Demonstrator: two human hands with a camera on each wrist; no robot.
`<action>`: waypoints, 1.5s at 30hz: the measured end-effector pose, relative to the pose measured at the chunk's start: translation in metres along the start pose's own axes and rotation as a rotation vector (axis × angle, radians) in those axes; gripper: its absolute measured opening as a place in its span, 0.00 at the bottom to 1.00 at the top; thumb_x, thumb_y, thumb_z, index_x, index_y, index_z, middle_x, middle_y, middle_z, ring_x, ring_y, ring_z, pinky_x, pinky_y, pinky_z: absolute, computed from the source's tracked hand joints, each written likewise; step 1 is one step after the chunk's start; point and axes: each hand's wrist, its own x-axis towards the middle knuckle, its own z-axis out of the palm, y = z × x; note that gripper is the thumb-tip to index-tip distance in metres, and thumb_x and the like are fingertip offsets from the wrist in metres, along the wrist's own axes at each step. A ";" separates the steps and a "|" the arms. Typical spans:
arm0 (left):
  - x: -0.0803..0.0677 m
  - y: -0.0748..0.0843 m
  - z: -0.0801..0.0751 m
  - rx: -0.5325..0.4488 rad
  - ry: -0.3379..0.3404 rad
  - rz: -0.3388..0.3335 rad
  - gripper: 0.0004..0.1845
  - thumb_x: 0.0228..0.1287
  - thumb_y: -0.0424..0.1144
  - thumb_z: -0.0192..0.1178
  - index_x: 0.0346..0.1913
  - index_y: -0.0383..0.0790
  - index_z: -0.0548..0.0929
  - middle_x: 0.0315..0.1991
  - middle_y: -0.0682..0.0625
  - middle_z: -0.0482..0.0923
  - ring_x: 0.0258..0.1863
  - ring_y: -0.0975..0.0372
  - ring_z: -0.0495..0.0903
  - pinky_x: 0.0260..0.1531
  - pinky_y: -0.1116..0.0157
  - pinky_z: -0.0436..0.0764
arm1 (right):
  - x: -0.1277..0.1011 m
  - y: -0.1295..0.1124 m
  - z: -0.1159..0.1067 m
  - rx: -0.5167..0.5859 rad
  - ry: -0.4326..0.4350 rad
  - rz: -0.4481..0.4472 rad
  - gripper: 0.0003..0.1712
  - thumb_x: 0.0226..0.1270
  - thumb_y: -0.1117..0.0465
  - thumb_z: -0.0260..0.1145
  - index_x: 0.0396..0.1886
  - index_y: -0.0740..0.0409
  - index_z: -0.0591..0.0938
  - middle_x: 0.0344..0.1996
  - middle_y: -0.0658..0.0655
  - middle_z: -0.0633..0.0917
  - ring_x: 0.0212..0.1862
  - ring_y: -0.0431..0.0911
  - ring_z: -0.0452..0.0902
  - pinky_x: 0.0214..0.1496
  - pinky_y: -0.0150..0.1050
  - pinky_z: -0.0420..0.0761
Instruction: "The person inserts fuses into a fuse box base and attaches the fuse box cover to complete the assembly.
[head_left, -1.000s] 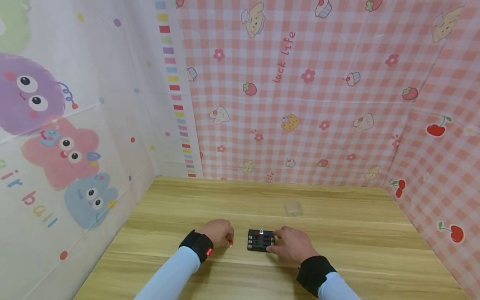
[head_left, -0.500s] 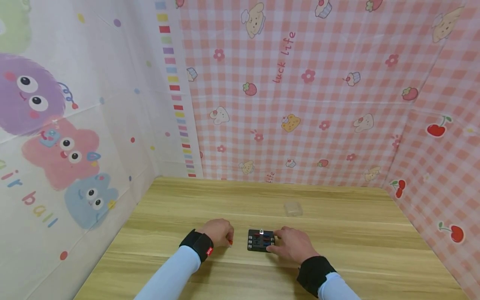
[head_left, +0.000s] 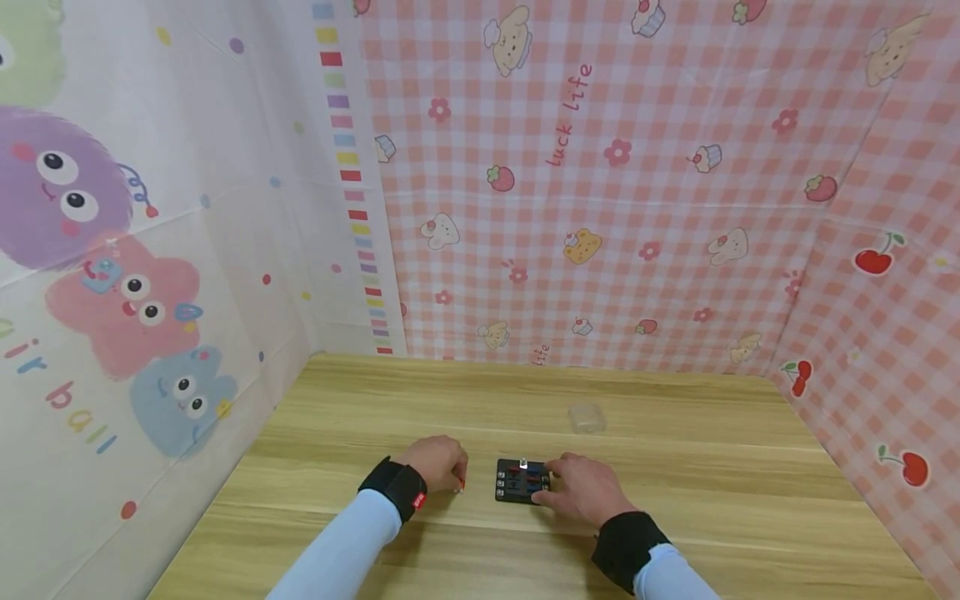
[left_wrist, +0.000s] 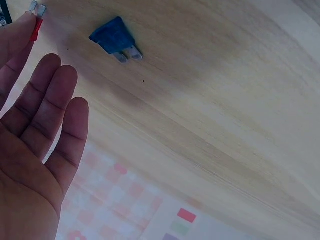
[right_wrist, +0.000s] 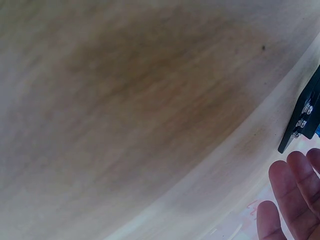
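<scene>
My left hand [head_left: 437, 462] pinches a small red blade fuse [left_wrist: 36, 29] between thumb and forefinger, its two metal prongs pointing away from the fingers. The other fingers of that hand stay extended in the left wrist view. Below them a blue blade fuse [left_wrist: 114, 36] lies on the table. To the right sits a black fuse block [head_left: 513, 482], fitted with several red and blue fuses and metal screw terminals. Thumb and fingers of my right hand [head_left: 588, 490] hold this block at its right end. In the right wrist view only the block's edge shows.
A clear plastic cover [head_left: 587, 417] lies on the wooden table [head_left: 712, 467] behind the block. Patterned cloth [head_left: 600, 200] hangs along the back and both sides of the table.
The red fuse has tilted slightly within my left fingers. My right hand and the fuse block stay in place.
</scene>
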 end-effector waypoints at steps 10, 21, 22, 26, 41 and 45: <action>0.004 -0.003 -0.002 -0.017 0.017 0.014 0.12 0.49 0.37 0.77 0.20 0.50 0.81 0.21 0.63 0.73 0.24 0.68 0.69 0.30 0.67 0.72 | 0.001 0.000 0.001 -0.008 0.014 -0.014 0.31 0.55 0.40 0.75 0.52 0.55 0.86 0.42 0.54 0.85 0.42 0.49 0.81 0.46 0.50 0.79; 0.010 0.000 -0.004 -0.075 0.027 0.006 0.09 0.52 0.32 0.73 0.21 0.44 0.83 0.19 0.61 0.73 0.21 0.67 0.68 0.26 0.69 0.70 | 0.000 -0.002 0.001 -0.014 0.016 -0.030 0.30 0.55 0.41 0.75 0.52 0.54 0.86 0.42 0.54 0.85 0.41 0.48 0.80 0.45 0.50 0.79; 0.010 0.001 -0.005 -0.076 0.031 0.005 0.09 0.52 0.31 0.73 0.21 0.44 0.83 0.19 0.60 0.73 0.21 0.67 0.69 0.26 0.69 0.70 | 0.000 -0.002 0.001 -0.015 0.010 -0.029 0.30 0.55 0.41 0.75 0.52 0.54 0.86 0.42 0.54 0.85 0.41 0.48 0.80 0.46 0.50 0.79; 0.011 0.003 -0.008 -0.066 0.048 0.023 0.08 0.53 0.30 0.72 0.23 0.43 0.85 0.20 0.60 0.75 0.21 0.67 0.69 0.26 0.70 0.71 | 0.000 -0.003 0.001 -0.018 -0.006 -0.030 0.30 0.56 0.41 0.75 0.53 0.54 0.86 0.43 0.55 0.85 0.42 0.48 0.80 0.47 0.50 0.79; 0.022 0.011 -0.010 -0.061 0.048 0.029 0.02 0.61 0.33 0.69 0.35 0.42 0.90 0.29 0.56 0.84 0.28 0.68 0.76 0.38 0.68 0.79 | 0.001 -0.004 0.001 -0.009 -0.007 -0.040 0.29 0.57 0.43 0.75 0.53 0.56 0.85 0.43 0.55 0.85 0.42 0.48 0.80 0.48 0.50 0.78; 0.026 0.014 -0.011 -0.043 0.085 0.051 0.02 0.62 0.35 0.69 0.33 0.44 0.89 0.27 0.58 0.82 0.26 0.69 0.74 0.35 0.70 0.77 | 0.002 -0.004 0.001 0.005 -0.012 -0.035 0.29 0.58 0.44 0.74 0.53 0.55 0.85 0.44 0.56 0.85 0.43 0.49 0.80 0.49 0.52 0.78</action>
